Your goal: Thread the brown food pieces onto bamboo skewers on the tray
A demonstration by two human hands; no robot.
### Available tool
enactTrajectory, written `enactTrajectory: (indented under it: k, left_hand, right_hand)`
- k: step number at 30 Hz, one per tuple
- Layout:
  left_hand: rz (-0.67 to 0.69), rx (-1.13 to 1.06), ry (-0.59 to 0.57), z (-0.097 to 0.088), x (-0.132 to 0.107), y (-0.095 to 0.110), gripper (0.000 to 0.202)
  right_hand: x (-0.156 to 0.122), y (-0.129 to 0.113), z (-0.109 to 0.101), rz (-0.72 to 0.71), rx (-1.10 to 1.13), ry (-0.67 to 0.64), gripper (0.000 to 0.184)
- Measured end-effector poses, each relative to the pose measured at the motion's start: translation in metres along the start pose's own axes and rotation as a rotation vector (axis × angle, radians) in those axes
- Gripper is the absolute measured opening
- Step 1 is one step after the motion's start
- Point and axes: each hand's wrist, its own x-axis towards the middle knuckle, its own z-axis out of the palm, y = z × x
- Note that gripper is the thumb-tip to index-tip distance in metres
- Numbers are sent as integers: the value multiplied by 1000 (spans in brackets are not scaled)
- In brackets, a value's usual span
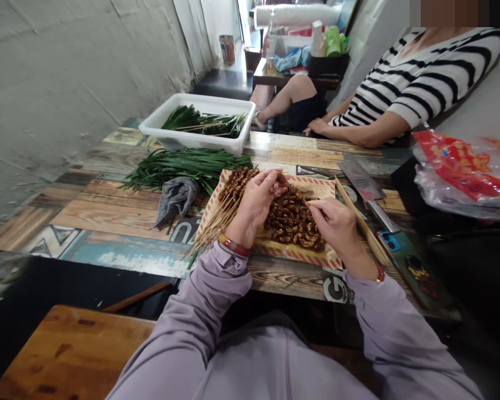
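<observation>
A tray with a red-and-cream striped rim holds a pile of glossy brown pieces, possibly insect pupae. My left hand is closed over the tray's far side, fingertips pinching a brown piece. Facing it, my right hand pinches a thin bamboo skewer whose tip points left over the pile; much of it is hidden by the fingers. Beside and partly behind my left wrist, loaded skewers lie bundled, brown pieces at the far end and bare sticks toward me.
Bare skewers lie right of the tray, near a cleaver and a phone. Chives, a grey cloth and a white bin of greens stand left. A person in a striped top sits across, beyond plastic bags.
</observation>
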Motion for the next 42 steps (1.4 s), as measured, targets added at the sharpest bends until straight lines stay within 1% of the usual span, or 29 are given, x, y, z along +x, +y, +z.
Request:
enactTrajectory:
  k: [10,18,24,37,42]
  left_hand:
    - [37,59,3,-1,-2,0,26]
    - [55,93,-4,0,-3,-2,22]
    - [50,97,2,1,-4,-1,24]
    - [29,90,-30,-1,-2,-1,25]
    - [33,102,-32,-1,-2,-3,25]
  right_hand:
    - [0,-5,-2,-21,-30,20,19]
    - [1,-11,0,-29,-37,41,18]
    - [0,-12,1,-7,-13,37,18]
    - [1,-11,3,28,61,44,17]
    - [2,-11,3,18,92,50,17]
